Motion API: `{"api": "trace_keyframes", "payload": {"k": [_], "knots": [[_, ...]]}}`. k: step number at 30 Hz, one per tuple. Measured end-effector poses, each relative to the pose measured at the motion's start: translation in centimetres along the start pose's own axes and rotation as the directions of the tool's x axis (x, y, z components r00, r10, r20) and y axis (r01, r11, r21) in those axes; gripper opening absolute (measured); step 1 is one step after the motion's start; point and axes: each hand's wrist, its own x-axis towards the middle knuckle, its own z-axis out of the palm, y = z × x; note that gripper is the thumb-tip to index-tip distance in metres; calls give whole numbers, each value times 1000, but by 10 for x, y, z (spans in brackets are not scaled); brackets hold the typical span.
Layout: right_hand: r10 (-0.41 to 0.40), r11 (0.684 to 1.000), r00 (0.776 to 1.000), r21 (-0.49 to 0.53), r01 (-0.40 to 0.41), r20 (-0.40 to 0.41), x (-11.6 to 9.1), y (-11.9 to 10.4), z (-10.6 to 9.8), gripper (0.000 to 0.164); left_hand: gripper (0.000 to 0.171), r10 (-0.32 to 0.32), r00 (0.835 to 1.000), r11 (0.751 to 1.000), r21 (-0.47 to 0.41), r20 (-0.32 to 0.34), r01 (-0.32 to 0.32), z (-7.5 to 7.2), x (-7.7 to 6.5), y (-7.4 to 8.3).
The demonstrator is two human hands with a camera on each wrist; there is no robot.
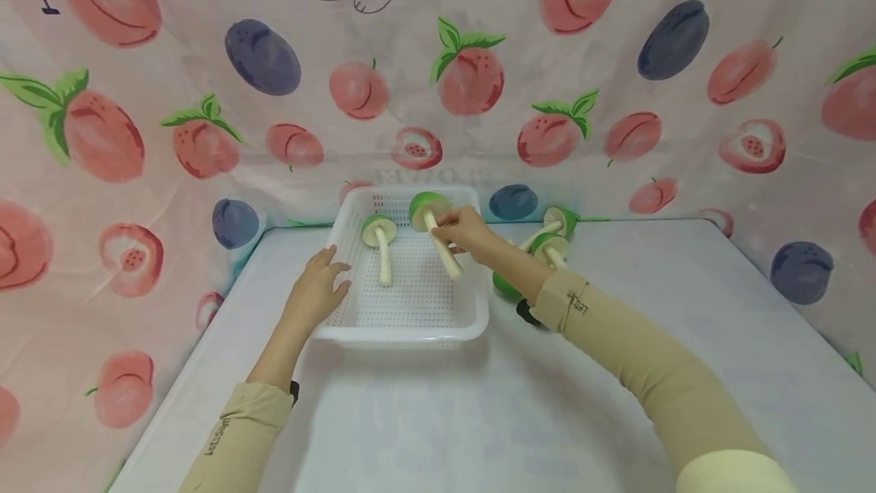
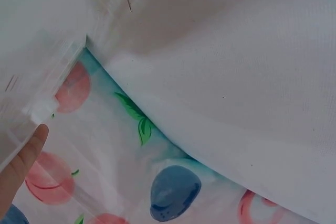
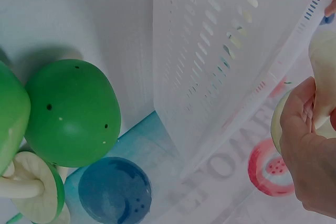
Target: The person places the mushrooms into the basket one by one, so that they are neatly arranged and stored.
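My right hand (image 1: 465,233) pinches the pale stem of a green-capped toy mushroom (image 1: 443,246) and holds it over the right half of a white perforated plastic basket (image 1: 400,335). In the right wrist view the same hand (image 3: 310,150) curls its fingers round the stem. A second toy mushroom (image 1: 385,253) lies inside the basket on the left, cap toward the back. At the basket's left rim is my left hand (image 1: 318,287), its fingers spread and loosely bent. One finger (image 2: 32,148) reaches the basket's edge in the left wrist view.
Several more green-capped mushrooms (image 1: 550,247) lie in a cluster right of the basket, partly hidden by my right forearm. Their round green caps (image 3: 73,113) show close up in the right wrist view. A fruit-printed cloth (image 1: 472,82) hangs behind the white table (image 1: 438,417).
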Motion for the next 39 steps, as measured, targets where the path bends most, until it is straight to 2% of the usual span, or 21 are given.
{"api": "trace_keyframes", "payload": {"k": [6,16,26,32,35,39], "knots": [[36,999,999,1,-36,-8,11,-7,4,33,33,2,1000,1000,9,-1,-2,0,1,2],[118,986,993,120,-114,-23,33,-22,8,35,33,-6,1000,1000,10,2,6,-2,3,2],[154,955,986,266,-132,-63,49,-33,25,36,33,-7,1000,1000,14,4,7,-3,2,0],[175,931,982,337,-141,-73,55,-31,31,35,33,1,1000,1000,14,5,-1,-2,2,0],[175,928,982,345,-138,-77,60,-27,35,33,33,-2,1000,1000,15,0,2,-2,2,0],[145,934,985,342,-106,-91,88,-5,40,32,32,4,1000,1000,13,-9,-4,0,1,0]]}}
